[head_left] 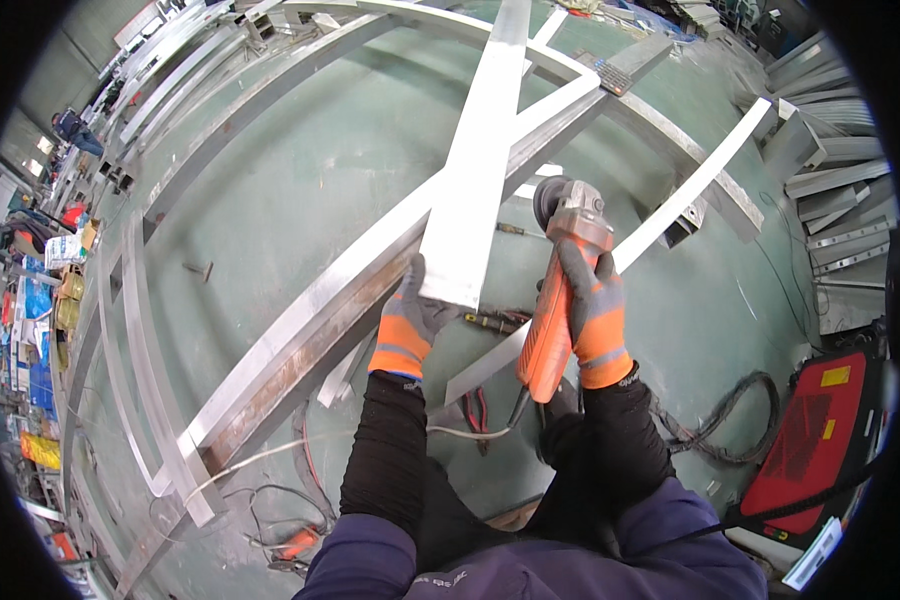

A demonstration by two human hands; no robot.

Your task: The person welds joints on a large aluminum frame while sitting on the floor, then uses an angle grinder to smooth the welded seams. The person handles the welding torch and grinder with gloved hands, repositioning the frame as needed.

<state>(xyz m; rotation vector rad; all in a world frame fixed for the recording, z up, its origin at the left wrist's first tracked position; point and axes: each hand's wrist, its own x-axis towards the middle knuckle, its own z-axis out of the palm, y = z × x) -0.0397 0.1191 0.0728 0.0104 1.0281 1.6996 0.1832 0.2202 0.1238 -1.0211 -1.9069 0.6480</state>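
My left hand (407, 322), in an orange and grey work glove, grips the near end of a wide, light metal bar (478, 165). That bar lies slantwise across a long metal beam (315, 325) and runs away toward the top of the view. In my right hand (599, 318), gloved alike, is an orange angle grinder (547, 335), held with its head up and away from me. The grinder's disc (550, 200) is to the right of the bar and apart from it. A pale cable (470, 434) leads off from the grinder's lower end.
Pliers (477, 420) with red handles lie on the green floor near my feet. At the right stands a red and black machine (805, 440) beside a coiled black cable (740, 440). Stacked metal profiles (840, 180) fill the far right. A keypad-like object (612, 76) rests on the frame.
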